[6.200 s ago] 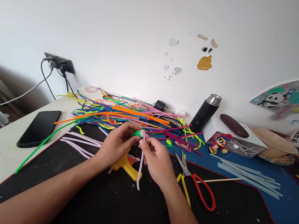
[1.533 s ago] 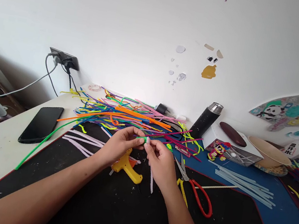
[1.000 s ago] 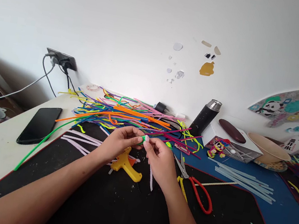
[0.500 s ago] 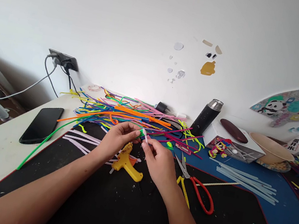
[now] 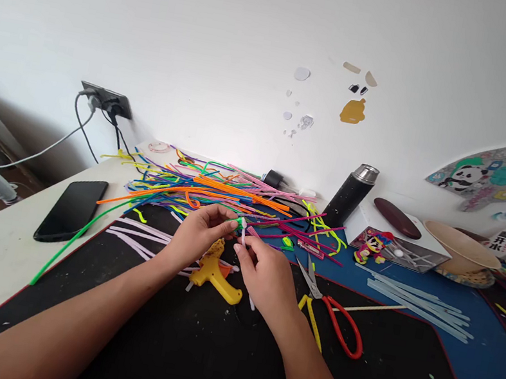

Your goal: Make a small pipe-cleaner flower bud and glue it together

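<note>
Left hand: the left hand (image 5: 200,236) is in the middle of the frame, and its thumb and fingers pinch a small green piece (image 5: 241,221).
Right hand: the right hand (image 5: 269,277) is just to the right, its thumb and fingers closed on a pale fuzzy stick (image 5: 243,237).
Pale fuzzy stick: it goes up to the green piece, in the middle of the frame; I cannot tell how they join.
Glue gun: a yellow glue gun (image 5: 221,285) lies just below the hands, on a black mat (image 5: 185,354).
More pale sticks: a few light purple sticks (image 5: 137,236) lie left of the middle, partly behind the left hand.
Scissors: the scissors (image 5: 324,299) lie right of the right hand, a bit open, with a red handle.
Big pile: lots of bright fuzzy sticks (image 5: 214,186) lie in a mess above the hands.
Left side: a black phone (image 5: 70,209) lies flat.
Right side: a black bottle (image 5: 348,200) stands near a white box (image 5: 433,239); clear sticks (image 5: 419,300) lie below the box.
</note>
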The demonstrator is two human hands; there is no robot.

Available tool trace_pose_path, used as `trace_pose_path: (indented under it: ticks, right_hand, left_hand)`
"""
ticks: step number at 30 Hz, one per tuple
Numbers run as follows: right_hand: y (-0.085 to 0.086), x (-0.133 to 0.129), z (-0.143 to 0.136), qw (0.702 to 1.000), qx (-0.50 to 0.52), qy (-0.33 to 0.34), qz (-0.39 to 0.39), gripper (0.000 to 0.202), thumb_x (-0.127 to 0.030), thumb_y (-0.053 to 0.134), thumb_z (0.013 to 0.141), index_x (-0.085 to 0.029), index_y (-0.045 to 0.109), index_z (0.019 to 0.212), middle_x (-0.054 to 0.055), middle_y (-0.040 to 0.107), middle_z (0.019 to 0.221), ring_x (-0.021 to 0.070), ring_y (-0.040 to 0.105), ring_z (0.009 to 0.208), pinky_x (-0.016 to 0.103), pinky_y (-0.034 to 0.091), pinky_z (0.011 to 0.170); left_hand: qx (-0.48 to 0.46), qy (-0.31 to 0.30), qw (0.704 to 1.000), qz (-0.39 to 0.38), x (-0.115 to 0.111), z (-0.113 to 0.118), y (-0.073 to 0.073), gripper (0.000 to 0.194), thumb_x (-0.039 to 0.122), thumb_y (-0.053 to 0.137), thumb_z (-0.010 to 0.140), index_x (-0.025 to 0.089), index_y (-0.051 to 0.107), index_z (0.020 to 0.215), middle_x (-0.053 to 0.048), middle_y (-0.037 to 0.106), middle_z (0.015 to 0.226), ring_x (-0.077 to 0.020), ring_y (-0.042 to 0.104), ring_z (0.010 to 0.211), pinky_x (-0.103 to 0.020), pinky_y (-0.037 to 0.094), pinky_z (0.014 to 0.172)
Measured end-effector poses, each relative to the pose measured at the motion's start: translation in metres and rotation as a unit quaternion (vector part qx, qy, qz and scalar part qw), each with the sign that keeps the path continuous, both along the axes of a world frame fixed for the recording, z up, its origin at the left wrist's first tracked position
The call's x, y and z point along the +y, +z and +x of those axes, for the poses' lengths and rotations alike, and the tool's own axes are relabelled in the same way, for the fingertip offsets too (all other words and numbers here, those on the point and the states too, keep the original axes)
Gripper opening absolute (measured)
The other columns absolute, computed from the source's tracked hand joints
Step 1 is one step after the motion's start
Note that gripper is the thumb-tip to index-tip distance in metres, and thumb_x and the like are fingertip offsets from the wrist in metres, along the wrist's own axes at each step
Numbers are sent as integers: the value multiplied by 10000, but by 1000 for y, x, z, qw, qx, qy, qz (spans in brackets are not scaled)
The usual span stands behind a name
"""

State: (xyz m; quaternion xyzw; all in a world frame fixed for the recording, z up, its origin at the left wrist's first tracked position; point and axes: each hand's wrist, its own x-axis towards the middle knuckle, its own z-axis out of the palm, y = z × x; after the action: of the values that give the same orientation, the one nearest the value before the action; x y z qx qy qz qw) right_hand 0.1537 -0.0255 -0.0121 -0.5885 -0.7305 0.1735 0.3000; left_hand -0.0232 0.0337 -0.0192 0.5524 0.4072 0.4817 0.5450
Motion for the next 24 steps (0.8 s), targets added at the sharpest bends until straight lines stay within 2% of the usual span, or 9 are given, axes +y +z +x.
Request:
trace_pose_path:
  ticks: [4,11,15,19,24]
  right_hand:
    - [2,0,0,1000,-6,3,-2,191,-301,609,1044,-218,774,1091,44,786,811,259,774,893,292,434,699]
    - [4,-2,0,1000,-23,11,-3,188,-297,592,1053,-228,765,1027,22,763,765,226,735,771,294,380,644]
    - [6,-1,0,999,-41,11,-12,184,-283,596,1051,-233,753,970,15,761,762,200,690,691,294,341,609]
    - [8,0,2,998,-62,10,-16,173,-265,606,1046,-232,751,956,24,778,799,211,710,736,300,331,619]
    - [8,0,2,996,-86,2,-5,178,-278,612,1047,-232,739,933,33,789,829,217,724,758,304,315,621]
  left_hand:
    - [68,11,996,52,0,-1,-4,462,558,860,767,181,716,991,-39,738,891,-208,707,808,-338,584,776]
    - [174,40,975,131,2,-4,-5,371,549,746,878,198,722,994,-35,741,882,-194,670,774,-302,526,721]
    - [228,42,957,175,3,-7,-4,245,446,712,919,211,733,988,-25,760,908,-186,673,776,-294,518,729]
    - [267,35,940,207,4,-8,-4,140,335,695,921,214,737,980,-28,769,926,-195,689,813,-304,525,764]
    - [288,16,926,244,5,-9,-4,98,296,695,935,217,735,977,-34,773,953,-205,698,846,-315,530,787]
